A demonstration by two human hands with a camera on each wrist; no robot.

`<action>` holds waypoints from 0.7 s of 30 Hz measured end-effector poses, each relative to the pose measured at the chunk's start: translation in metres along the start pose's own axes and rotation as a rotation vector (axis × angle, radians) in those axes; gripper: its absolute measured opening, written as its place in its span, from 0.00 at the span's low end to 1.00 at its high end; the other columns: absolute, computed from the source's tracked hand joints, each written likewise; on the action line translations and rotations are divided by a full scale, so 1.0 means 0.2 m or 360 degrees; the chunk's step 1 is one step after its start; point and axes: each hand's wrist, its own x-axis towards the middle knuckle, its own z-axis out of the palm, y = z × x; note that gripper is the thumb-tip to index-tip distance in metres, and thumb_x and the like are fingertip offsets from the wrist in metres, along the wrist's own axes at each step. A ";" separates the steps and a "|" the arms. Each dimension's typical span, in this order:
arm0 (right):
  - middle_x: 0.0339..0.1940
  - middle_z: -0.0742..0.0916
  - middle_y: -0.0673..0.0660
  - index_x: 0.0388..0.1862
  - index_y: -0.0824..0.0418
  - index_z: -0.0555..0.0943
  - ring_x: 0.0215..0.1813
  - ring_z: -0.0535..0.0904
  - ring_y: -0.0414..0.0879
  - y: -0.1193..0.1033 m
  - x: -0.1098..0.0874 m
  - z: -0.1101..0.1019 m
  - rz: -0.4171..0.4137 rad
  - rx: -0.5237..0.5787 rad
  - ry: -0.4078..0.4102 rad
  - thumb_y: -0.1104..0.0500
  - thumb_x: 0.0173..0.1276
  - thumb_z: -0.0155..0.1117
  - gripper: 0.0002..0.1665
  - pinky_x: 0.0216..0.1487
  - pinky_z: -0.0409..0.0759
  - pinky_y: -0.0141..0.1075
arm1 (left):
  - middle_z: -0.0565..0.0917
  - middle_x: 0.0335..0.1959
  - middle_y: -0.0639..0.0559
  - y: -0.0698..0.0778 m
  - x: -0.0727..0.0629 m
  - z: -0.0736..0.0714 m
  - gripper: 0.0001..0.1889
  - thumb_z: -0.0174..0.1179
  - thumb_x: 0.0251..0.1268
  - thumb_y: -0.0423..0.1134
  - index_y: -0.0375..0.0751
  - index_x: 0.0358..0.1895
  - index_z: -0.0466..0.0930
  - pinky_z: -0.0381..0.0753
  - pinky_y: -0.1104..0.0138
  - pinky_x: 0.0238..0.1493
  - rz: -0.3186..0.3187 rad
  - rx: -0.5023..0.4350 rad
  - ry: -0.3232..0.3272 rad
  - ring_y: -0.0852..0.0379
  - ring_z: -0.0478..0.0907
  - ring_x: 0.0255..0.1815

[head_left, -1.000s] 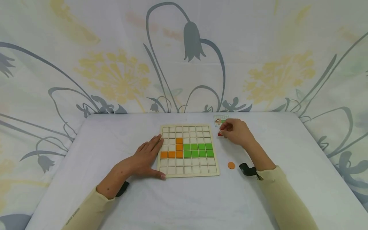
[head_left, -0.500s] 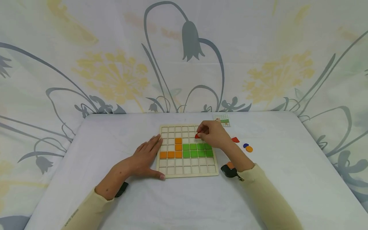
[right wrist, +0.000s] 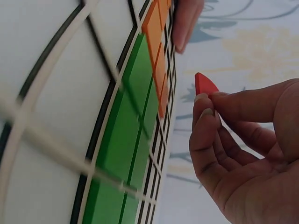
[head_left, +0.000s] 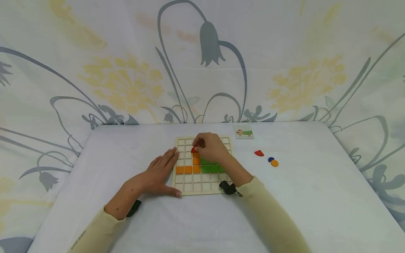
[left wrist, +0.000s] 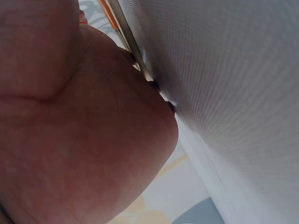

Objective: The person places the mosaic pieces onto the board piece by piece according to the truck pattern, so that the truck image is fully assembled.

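Note:
My right hand pinches a red quarter-circle tile between thumb and fingertips, just over the wooden grid board, by the top of its orange column. In the right wrist view the tile is held apart from the board's surface. Orange square tiles form an L on the grid, and a block of green square tiles adjoins it, partly hidden by my right hand and forearm. My left hand lies with fingers extended along the board's left edge, its thumb by the near-left corner.
Right of the board lie another red tile, a blue half-round tile and an orange disc. A small printed pattern card sits farther back. White cloth covers the table, with a patterned curtain behind.
My right hand has carried the red tile leftward from beside the card to over the board. The loose tiles and card have come into view behind it. My left hand has stayed put.

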 end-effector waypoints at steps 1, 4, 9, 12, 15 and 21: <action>0.37 0.89 0.54 0.42 0.61 0.87 0.40 0.83 0.47 -0.01 0.01 0.01 0.0005 -0.0015 0.0005 0.66 0.75 0.68 0.03 0.47 0.84 0.40 | 0.36 0.89 0.39 0.00 0.00 0.00 0.73 0.76 0.53 0.71 0.34 0.87 0.38 0.43 0.40 0.84 0.0004 0.0000 0.0000 0.38 0.35 0.89; 0.37 0.89 0.54 0.42 0.61 0.88 0.41 0.83 0.48 -0.03 0.03 0.05 0.0030 -0.0052 0.0023 0.66 0.74 0.68 0.03 0.47 0.84 0.40 | 0.36 0.89 0.40 0.00 0.01 0.00 0.73 0.76 0.52 0.71 0.34 0.87 0.38 0.43 0.40 0.84 0.0009 0.0002 -0.0002 0.38 0.35 0.89; 0.36 0.89 0.54 0.41 0.62 0.87 0.39 0.83 0.48 -0.03 0.05 0.09 0.0035 -0.0057 0.0024 0.68 0.73 0.69 0.03 0.45 0.84 0.39 | 0.36 0.89 0.40 0.00 0.01 0.00 0.74 0.75 0.52 0.72 0.35 0.87 0.38 0.43 0.40 0.84 0.0010 0.0008 -0.0007 0.39 0.35 0.89; 0.35 0.88 0.54 0.41 0.62 0.87 0.39 0.83 0.47 -0.03 0.05 0.11 0.0022 -0.0052 -0.0015 0.68 0.72 0.68 0.03 0.44 0.84 0.39 | 0.36 0.89 0.40 0.01 0.00 -0.01 0.74 0.75 0.52 0.72 0.35 0.87 0.38 0.43 0.40 0.84 0.0010 0.0003 -0.0004 0.39 0.35 0.89; 0.36 0.88 0.53 0.41 0.61 0.87 0.40 0.83 0.47 -0.03 0.05 0.12 0.0007 -0.0071 -0.0050 0.67 0.73 0.68 0.03 0.46 0.83 0.39 | 0.36 0.89 0.40 0.01 0.00 -0.01 0.73 0.76 0.52 0.72 0.34 0.87 0.38 0.43 0.40 0.84 0.0008 -0.0007 -0.0005 0.39 0.35 0.89; 0.35 0.88 0.53 0.38 0.61 0.87 0.40 0.81 0.48 -0.04 0.06 0.13 -0.0012 -0.0127 -0.0048 0.68 0.72 0.69 0.04 0.46 0.82 0.40 | 0.36 0.89 0.39 0.01 0.00 -0.01 0.73 0.76 0.53 0.71 0.34 0.87 0.38 0.44 0.40 0.84 0.0018 -0.0003 0.0002 0.38 0.36 0.89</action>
